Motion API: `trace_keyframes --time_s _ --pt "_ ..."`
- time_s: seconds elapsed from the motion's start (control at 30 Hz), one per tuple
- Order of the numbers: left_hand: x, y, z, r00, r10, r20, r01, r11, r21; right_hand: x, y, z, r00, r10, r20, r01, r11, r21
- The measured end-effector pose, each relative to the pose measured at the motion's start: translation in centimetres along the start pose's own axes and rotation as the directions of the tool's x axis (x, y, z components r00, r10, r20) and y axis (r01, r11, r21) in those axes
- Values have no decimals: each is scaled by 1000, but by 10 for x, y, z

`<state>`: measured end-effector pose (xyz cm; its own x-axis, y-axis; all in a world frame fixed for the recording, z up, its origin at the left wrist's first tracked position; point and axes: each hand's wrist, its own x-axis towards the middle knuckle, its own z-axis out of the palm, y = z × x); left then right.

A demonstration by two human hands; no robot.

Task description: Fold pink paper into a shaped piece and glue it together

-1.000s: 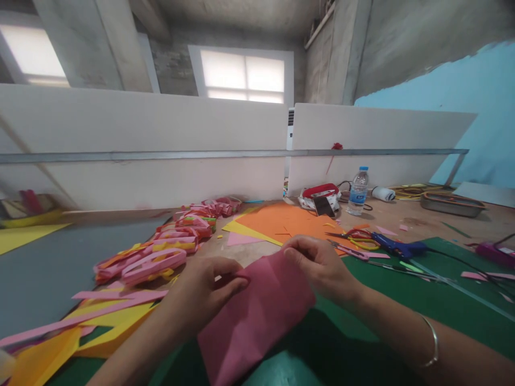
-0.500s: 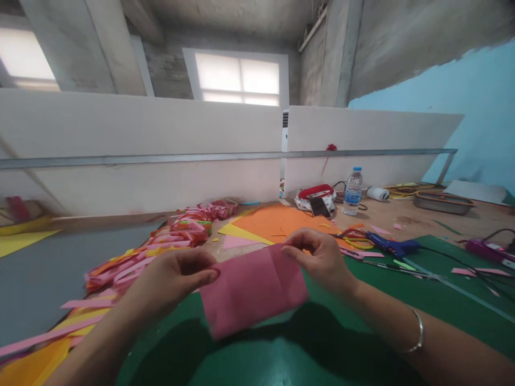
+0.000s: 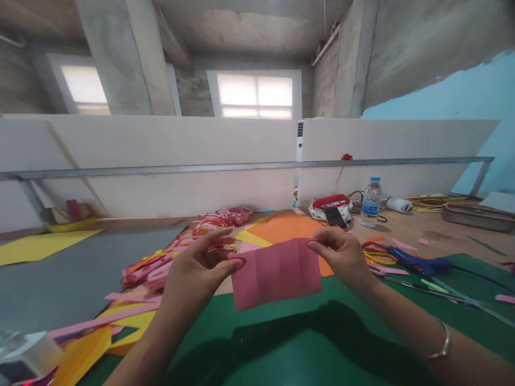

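A creased rectangle of pink paper (image 3: 277, 276) is held up in front of me, above the green cutting mat (image 3: 277, 351). My right hand (image 3: 341, 254) pinches its top right corner between thumb and fingers. At the top left corner, my left hand (image 3: 209, 262) has its thumb on the paper's edge, with the upper fingers raised and loosely curled. Faint vertical fold lines run down the sheet. Its shadow and those of my hands fall on the mat below.
Orange sheets (image 3: 281, 228) lie behind the paper. Bundled coloured strips (image 3: 156, 268) line the left side. On the right are a blue glue gun (image 3: 420, 262), scissors (image 3: 376, 252) and a water bottle (image 3: 370, 202). A white board (image 3: 181, 142) stands at the back.
The pink paper has been raised and turned more level. My left hand's upper fingers have opened out from the earlier tighter pinch. The camera view has shifted left and up.
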<state>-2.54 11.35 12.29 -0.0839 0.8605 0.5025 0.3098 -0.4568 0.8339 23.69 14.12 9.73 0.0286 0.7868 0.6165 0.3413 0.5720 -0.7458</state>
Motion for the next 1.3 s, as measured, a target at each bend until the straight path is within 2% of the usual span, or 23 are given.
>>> trace_keyframes --time_s 0.2,0.3,0.37,0.47,0.53,0.63,0.73,0.83,0.87,0.9,0.93,0.97,1.07,1.13,1.2,1.3 --pt "1 -6 -1 995 100 -11 -97 984 148 1 0 1 1000 17 9 -18 996 87" --pt "1 -6 -3 987 157 -36 -144 962 231 -1 -5 -1 992 -126 3 126 992 24" --pt "-1 -6 -3 976 203 -78 -171 938 302 -3 -11 -2 969 -247 28 248 968 -40" --pt "-2 -9 -4 935 335 -117 -249 855 455 -5 -16 -3 926 -374 59 378 919 -112" --pt "-1 -12 -5 899 434 -64 -325 758 566 -4 -16 -3 901 -427 79 434 887 -160" --pt "0 -11 -7 856 506 104 -427 579 694 0 -14 -4 870 -462 175 493 828 -267" --pt "-13 -6 -10 840 487 238 -480 462 746 -1 -13 -4 846 -411 339 519 779 -351" --pt "-46 -6 -14 829 452 330 -517 392 761 -17 -11 -5 803 -341 490 540 763 -355" --pt "-59 -9 -15 841 403 362 -513 379 770 -27 -10 -6 776 -316 546 559 747 -361" --pt "-74 -13 -15 859 388 335 -485 403 776 -38 -9 -6 746 -290 599 579 726 -370" --pt "-88 -18 -16 856 396 333 -498 459 735 -50 -8 -7 719 -265 642 600 703 -382" --pt "-100 -24 -16 887 359 292 -452 536 713 -61 -7 -8 699 -238 674 614 685 -394" --pt "-124 -39 -17 934 178 311 -338 727 597 -87 -6 -13 704 -149 694 558 721 -411" --pt "-128 -43 -19 928 104 357 -292 800 525 -94 -9 -17 710 -81 699 475 789 -391" --pt "-126 -43 -21 910 82 406 -286 833 473 -96 -13 -21 700 -44 712 415 837 -357" --pt "-124 -42 -24 888 103 448 -315 845 431 -95 -18 -24 691 -63 720 423 843 -332"
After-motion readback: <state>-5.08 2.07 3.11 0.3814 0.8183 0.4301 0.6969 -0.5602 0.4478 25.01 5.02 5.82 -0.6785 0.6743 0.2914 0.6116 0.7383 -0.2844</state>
